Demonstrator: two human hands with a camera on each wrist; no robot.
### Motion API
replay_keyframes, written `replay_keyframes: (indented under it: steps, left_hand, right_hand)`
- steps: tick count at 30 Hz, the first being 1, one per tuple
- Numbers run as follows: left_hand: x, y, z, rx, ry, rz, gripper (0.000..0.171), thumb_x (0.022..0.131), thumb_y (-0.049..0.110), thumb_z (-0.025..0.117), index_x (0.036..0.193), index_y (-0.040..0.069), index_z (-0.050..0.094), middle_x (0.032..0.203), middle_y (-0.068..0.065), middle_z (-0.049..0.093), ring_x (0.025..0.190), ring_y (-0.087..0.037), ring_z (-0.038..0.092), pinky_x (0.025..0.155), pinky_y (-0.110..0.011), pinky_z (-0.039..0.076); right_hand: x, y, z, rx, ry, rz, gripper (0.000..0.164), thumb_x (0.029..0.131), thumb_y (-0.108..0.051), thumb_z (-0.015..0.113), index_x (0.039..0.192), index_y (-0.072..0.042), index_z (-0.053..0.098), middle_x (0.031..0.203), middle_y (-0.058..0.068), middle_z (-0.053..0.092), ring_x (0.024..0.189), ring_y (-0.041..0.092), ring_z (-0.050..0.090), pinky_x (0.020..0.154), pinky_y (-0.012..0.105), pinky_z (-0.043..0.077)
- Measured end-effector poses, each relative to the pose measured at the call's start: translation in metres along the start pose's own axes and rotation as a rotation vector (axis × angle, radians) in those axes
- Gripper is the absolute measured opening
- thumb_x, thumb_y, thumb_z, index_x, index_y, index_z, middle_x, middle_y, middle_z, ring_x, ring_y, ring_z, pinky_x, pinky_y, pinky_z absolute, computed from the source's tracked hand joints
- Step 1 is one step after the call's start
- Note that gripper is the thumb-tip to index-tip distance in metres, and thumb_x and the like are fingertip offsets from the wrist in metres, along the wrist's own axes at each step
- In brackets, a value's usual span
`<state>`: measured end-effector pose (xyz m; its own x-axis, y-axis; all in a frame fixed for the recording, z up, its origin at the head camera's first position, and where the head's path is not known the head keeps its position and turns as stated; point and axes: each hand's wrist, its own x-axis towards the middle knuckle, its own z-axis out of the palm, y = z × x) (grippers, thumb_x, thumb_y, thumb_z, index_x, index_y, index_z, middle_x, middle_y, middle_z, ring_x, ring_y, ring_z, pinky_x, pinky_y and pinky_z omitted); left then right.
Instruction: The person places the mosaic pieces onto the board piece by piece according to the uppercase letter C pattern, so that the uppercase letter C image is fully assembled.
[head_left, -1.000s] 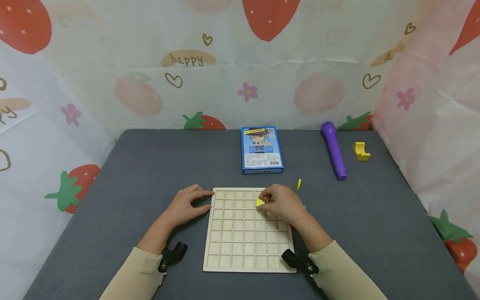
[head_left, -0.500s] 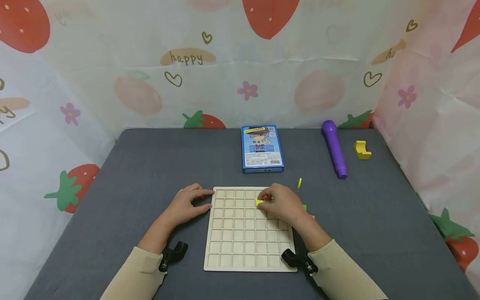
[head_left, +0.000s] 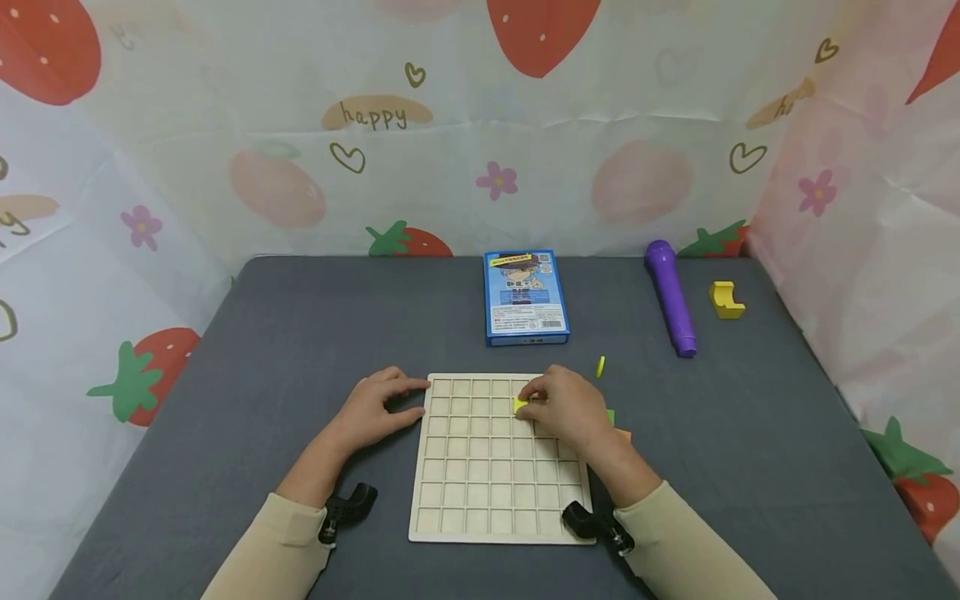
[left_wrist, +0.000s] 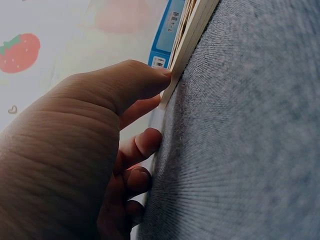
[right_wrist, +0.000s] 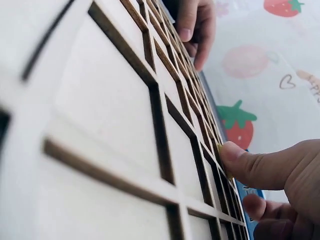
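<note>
A pale wooden grid board (head_left: 480, 472) lies flat on the grey cloth in front of the person. At its upper left edge the left hand (head_left: 378, 407) touches the side with thumb and index fingertips, the fingers relaxed. Over the upper right squares, the right hand (head_left: 567, 408) pinches a small yellow piece (head_left: 519, 405) at one of the grid squares. The right wrist view shows only a sliver of that piece beside the thumb (right_wrist: 257, 165). Whether it sits fully in the square cannot be seen. Green (head_left: 611, 416) and orange (head_left: 624, 435) pieces lie partly hidden behind the right hand.
A blue printed box (head_left: 527, 297) lies beyond the board. To its right are a purple microphone-shaped stick (head_left: 670, 298) and a yellow block with a curved notch (head_left: 727, 300). A thin yellow piece (head_left: 601, 367) lies near the board's upper right corner. Strawberry-print cloth surrounds the table.
The right hand stays at the same square with the yellow piece, its fingers barely shifting. The left hand stays at the board's edge. The head view has shifted slightly.
</note>
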<state>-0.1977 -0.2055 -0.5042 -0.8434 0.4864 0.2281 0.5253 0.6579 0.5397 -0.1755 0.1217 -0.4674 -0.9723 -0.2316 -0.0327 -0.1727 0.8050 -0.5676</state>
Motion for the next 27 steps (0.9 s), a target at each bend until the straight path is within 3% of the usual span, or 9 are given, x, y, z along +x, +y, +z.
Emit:
replay_keyframes:
  steps: [8,18,27]
  left_hand:
    - [0.0019,-0.0006,0.0018,0.008,-0.002,0.004,0.039,0.090,0.022,0.082,0.128,0.016,0.074,0.094,0.004,0.056,0.078,-0.013,0.045,0.072,-0.036,0.038]
    - [-0.0014,-0.0042,0.0046,0.005,-0.019,-0.004,0.039,0.090,0.022,0.082,0.128,0.016,0.074,0.095,0.003,0.056,0.079,-0.014,0.047,0.074,-0.037,0.039]
    - [-0.0007,-0.0052,0.0038,-0.015,0.002,0.011,0.040,0.089,0.020,0.083,0.128,0.015,0.074,0.093,0.004,0.055,0.076,-0.014,0.045,0.072,-0.036,0.038]
  right_hand:
    - [0.0014,0.0058,0.0024,0.011,0.020,-0.001,0.016,0.082,-0.032,0.088,0.096,-0.025,0.084,0.085,-0.007,0.056,0.075,0.011,0.054,0.062,0.032,0.046]
    - [-0.0004,0.0032,0.0043,-0.028,-0.032,-0.015,0.017,0.085,-0.030,0.087,0.099,-0.023,0.082,0.084,-0.006,0.055,0.072,0.012,0.051,0.060,0.033,0.042]
    - [-0.0001,0.0040,-0.0004,-0.085,-0.019,-0.112,0.016,0.086,-0.028,0.085,0.100,-0.020,0.082,0.087,-0.006,0.056,0.074,0.010,0.053,0.062,0.031,0.045]
